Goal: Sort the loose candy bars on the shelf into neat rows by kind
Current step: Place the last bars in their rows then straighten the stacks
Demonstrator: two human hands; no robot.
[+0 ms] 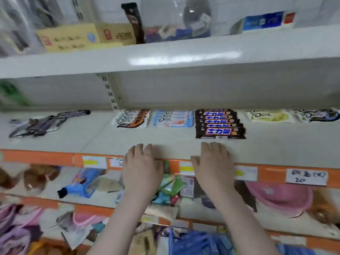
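A single head-worn camera is looking forward and slightly down at a shop shelf (165, 142) from close in front, near enough that both forearms are reaching up from the bottom edge. The hands (142, 162) are resting at mid-frame on the shelf's front edge. The wide lens is bowing the upper shelf (165, 57) across the top, and lower shelves are showing below. The edges of the view are blurring. No second view is sharing the scene.

You're getting bright, even light from above, with a white glare streak on the upper shelf (184, 57). Motion blur smears the edges, worst at left and bottom. The candy bars (219, 124) stay fairly sharp. Shelf lines bow from wide-angle distortion.
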